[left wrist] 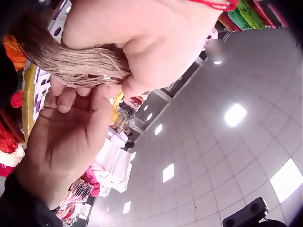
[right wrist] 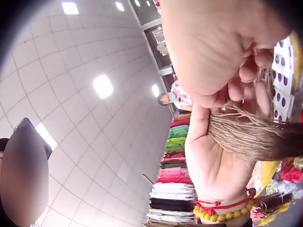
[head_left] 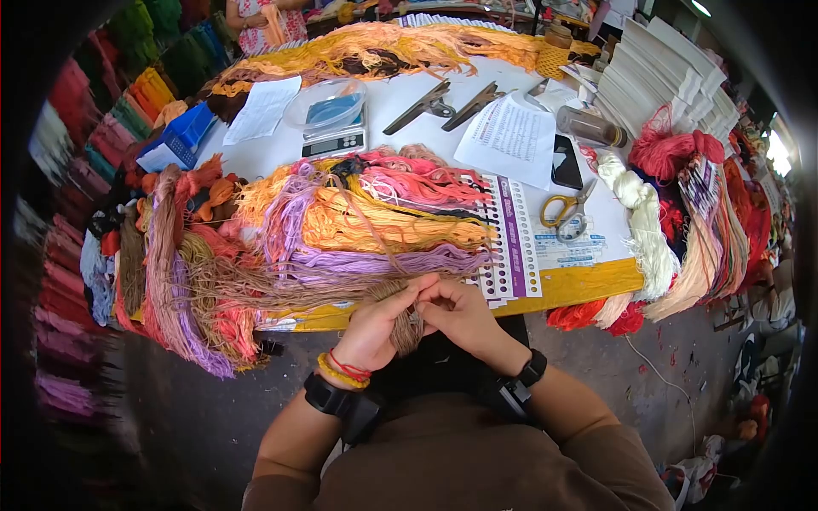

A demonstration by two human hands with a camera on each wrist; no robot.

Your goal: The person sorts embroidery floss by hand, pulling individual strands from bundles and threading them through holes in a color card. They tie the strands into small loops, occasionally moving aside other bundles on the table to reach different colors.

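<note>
A hank of brown thread [head_left: 407, 334] hangs at the table's front edge, gripped in my left hand [head_left: 371, 328]. In the left wrist view its strands [left wrist: 87, 66] run through the bent fingers. My right hand [head_left: 464, 317] meets the left at the fingertips, its fingers curled and pinching at the top of the hank. The right wrist view shows the loose strand ends [right wrist: 236, 125] fanned over the left palm. More brown strands [head_left: 281, 289] lie across the thread pile just beyond the hands. Purple-printed cards with punched holes [head_left: 515, 255] lie to the right of the pile.
Scissors [head_left: 562, 213], a phone [head_left: 566, 162], a printed sheet [head_left: 509, 136] and two large clips [head_left: 419, 109] lie on the table. A digital scale [head_left: 335, 140] stands behind the colourful thread pile [head_left: 383, 213]. White skeins [head_left: 643, 217] hang over the right edge. Another person [head_left: 264, 21] stands across the table.
</note>
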